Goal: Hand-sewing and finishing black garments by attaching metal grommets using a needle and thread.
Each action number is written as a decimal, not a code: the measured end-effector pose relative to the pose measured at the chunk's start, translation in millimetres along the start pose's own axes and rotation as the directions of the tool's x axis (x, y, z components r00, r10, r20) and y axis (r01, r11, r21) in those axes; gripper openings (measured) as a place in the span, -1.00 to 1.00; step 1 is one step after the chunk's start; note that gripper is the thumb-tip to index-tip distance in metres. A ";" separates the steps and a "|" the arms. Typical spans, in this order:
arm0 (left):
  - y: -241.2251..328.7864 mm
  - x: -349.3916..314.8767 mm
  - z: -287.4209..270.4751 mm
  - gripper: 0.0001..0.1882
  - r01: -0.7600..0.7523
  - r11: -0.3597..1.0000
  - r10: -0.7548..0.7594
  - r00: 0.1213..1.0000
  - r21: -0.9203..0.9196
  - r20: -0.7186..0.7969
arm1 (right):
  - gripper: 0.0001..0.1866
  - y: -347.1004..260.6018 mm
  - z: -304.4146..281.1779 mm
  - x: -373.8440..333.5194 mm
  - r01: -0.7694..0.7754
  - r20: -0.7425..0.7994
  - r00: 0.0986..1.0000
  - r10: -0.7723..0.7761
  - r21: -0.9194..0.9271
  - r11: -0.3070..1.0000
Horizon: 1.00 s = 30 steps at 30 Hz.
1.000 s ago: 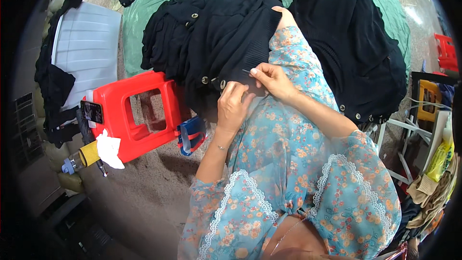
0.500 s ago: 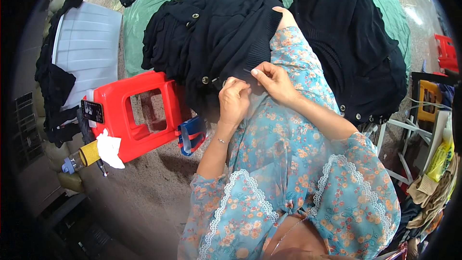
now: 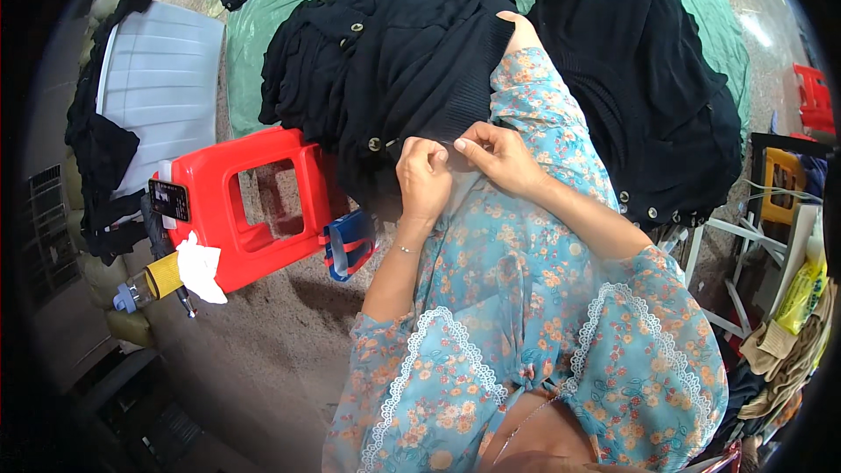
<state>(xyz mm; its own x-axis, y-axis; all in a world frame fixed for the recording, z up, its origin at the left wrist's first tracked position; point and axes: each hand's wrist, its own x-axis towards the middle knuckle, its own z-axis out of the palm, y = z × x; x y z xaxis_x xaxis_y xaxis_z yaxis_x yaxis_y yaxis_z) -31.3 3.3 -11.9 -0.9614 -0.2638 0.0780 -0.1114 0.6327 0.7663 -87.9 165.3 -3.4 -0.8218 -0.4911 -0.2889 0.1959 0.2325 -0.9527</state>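
While both hands meet at the hem of a black knit garment, the scene reads like this:

Left hand: the left hand (image 3: 424, 177) is clenched, its fingers pinching the near edge of the black knit garment (image 3: 420, 79).
Right hand: the right hand (image 3: 501, 156) sits just right of the left one, thumb and forefinger pinched on the same edge (whether something thin is held between them is too small to tell).
Garment: it lies over the person's knee, at the middle of the scene, with round metal buttons (image 3: 375, 144) along its left border.
Second pile: more black knitwear (image 3: 648, 96) is heaped to the right, on a green sheet (image 3: 263, 26) spread on the floor.
Stool: a red plastic stool (image 3: 245, 210) stands left of the hands, its far edge touching the garment.
Beside the stool: a white crumpled tissue (image 3: 200, 266) and a bottle with a yellow band (image 3: 151, 284) lie at its near left corner.
Far left: a white pleated cloth (image 3: 158, 79).
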 end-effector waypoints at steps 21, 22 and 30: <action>-5.9 -0.8 6.3 -0.94 -0.054 0.991 0.051 0.998 -0.119 -0.029 | -0.80 -19.5 -8.8 -4.7 0.489 0.182 0.828 -0.530 -0.698 0.524; -3.5 -0.2 6.2 -0.94 -0.060 0.991 0.057 0.998 -0.121 -0.028 | -0.80 -17.7 -9.4 -4.6 0.487 0.181 0.829 -0.530 -0.699 0.524; -11.4 -3.1 -21.6 -0.68 0.141 0.847 -0.274 0.942 -0.512 -0.193 | -0.70 2.8 -35.0 19.3 0.096 -0.595 0.797 -0.103 -0.043 0.994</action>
<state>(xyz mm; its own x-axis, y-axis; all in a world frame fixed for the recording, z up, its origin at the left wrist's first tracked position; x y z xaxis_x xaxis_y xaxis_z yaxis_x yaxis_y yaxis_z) -21.7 -18.8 -7.1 -0.8268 -0.5623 -0.0133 -0.1013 0.1256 0.9869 -122.0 185.8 -8.3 -0.9935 0.0845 -0.0760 0.0929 0.2198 -0.9711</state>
